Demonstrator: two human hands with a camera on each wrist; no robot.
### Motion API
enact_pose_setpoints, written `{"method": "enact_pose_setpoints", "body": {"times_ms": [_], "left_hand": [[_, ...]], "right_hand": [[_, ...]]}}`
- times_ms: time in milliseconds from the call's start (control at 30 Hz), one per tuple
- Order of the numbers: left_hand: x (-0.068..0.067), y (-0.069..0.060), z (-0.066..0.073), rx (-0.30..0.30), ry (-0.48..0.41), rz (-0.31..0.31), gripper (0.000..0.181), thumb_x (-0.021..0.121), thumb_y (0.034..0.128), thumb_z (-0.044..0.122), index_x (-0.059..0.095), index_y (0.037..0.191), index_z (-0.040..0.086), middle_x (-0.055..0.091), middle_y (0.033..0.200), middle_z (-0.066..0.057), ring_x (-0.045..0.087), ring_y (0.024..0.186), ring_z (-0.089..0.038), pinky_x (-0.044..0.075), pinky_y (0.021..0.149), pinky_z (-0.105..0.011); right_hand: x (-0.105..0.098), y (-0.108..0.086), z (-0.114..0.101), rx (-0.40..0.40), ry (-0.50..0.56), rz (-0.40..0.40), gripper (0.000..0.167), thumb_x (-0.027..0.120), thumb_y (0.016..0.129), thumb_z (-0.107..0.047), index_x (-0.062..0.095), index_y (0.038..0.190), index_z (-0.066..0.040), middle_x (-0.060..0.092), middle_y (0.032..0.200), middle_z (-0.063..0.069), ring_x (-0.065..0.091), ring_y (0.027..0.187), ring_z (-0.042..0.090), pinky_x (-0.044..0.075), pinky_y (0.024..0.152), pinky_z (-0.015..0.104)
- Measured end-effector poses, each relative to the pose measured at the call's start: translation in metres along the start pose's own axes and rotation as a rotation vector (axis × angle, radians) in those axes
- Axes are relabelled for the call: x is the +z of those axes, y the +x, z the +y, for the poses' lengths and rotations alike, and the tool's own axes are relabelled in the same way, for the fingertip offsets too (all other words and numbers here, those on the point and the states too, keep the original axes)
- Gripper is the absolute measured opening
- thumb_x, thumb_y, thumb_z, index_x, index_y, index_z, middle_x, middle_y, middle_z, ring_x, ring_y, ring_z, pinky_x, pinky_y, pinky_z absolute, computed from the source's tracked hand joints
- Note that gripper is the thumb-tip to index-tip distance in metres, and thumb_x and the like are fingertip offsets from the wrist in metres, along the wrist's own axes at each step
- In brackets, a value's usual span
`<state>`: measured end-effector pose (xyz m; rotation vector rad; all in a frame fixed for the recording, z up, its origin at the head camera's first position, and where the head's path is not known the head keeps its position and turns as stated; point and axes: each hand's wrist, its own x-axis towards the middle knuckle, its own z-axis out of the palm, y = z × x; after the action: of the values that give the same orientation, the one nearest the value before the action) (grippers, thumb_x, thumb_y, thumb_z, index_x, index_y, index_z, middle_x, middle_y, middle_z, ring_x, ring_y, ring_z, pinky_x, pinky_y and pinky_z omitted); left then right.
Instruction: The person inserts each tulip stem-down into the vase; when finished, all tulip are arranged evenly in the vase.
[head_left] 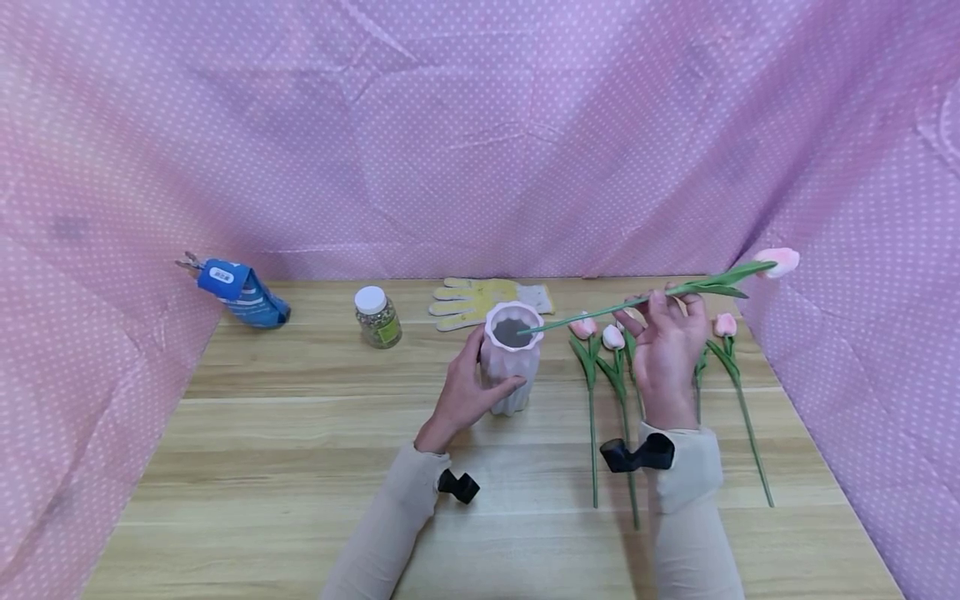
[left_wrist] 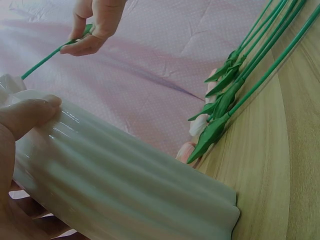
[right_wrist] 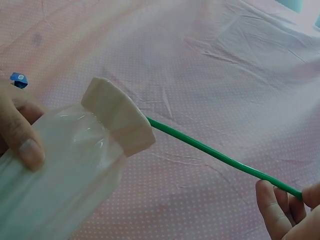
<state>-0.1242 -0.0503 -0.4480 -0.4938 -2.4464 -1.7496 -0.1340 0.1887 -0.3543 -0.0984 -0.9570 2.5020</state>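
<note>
1. Vase stands upright, or very nearly so, on the table before the person, its scalloped mouth facing up.
2. The left hand has its grip curled round the vase, thumb across the near side and the other fingers about the left; it seems to be there to steady it.
3. The right hand has its grip pinching the held tulip by the stem, close to the leaves. The blossom points out to the right, and the stem slopes down leftward to the vase.
4. The stem's lower end shows within the ring of the mouth, as seen from the head view; how deep it goes cannot be told. No other stem shows in there.
5. I judge the step in hand to be feeding this stem into the vase, only just begun.
6. The next move likely calls for raising the blossom end so the stem comes nearer upright, then lowering it past the rim while the left hand holds firm.
7. More tulips lie on the table to the right, some partly hidden by the right arm. A glove lies beyond the vase.
</note>
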Motion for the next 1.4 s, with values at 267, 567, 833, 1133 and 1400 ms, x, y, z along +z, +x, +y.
{"method": "enact_pose_setpoints", "body": {"times_ms": [267,567,833,1133,1400], "left_hand": [[0.0,0.0,0.001,-0.016,0.004,-0.001,0.088,0.086,0.0792,0.023,0.036,0.152,0.018,0.053,0.147,-0.005,0.054,0.135,-0.027,0.046,0.111,-0.052],[0.0,0.0,0.001,-0.021,0.002,0.0,0.089,0.086,0.0786,0.024,0.036,0.152,0.019,0.053,0.147,-0.004,0.054,0.135,-0.027,0.046,0.111,-0.052],[0.0,0.0,0.001,-0.005,0.005,0.003,0.088,0.086,0.0786,0.023,0.037,0.151,0.017,0.054,0.146,-0.005,0.055,0.134,-0.027,0.047,0.111,-0.052],[0.0,0.0,0.001,-0.002,0.015,0.005,0.087,0.085,0.0797,0.023,0.036,0.152,0.016,0.053,0.147,-0.007,0.054,0.135,-0.028,0.047,0.11,-0.053],[0.0,-0.001,0.001,0.011,0.02,0.008,0.088,0.085,0.0803,0.025,0.035,0.152,0.016,0.053,0.147,-0.008,0.054,0.135,-0.029,0.048,0.109,-0.053]], "right_hand": [[0.01,-0.004,0.004,-0.052,-0.073,-0.042,0.019,0.066,0.092,-0.005,0.051,0.104,-0.004,0.057,0.082,0.01,0.067,0.071,0.023,0.063,0.06,0.033],[0.02,-0.007,0.011,-0.14,-0.187,-0.122,0.023,0.067,0.093,-0.006,0.049,0.106,-0.005,0.055,0.086,0.008,0.066,0.075,0.022,0.063,0.06,0.032],[0.028,-0.005,0.019,-0.151,-0.256,-0.134,0.016,0.062,0.095,0.0,0.049,0.104,-0.006,0.053,0.084,0.004,0.066,0.071,0.017,0.063,0.058,0.032],[0.037,0.003,0.029,-0.146,-0.332,-0.194,0.018,0.063,0.095,0.0,0.05,0.104,-0.007,0.055,0.085,0.002,0.068,0.075,0.013,0.063,0.059,0.029],[0.044,0.01,0.038,-0.105,-0.392,-0.262,0.02,0.06,0.096,0.001,0.053,0.107,-0.014,0.059,0.085,-0.001,0.065,0.076,0.01,0.062,0.061,0.028]]}}
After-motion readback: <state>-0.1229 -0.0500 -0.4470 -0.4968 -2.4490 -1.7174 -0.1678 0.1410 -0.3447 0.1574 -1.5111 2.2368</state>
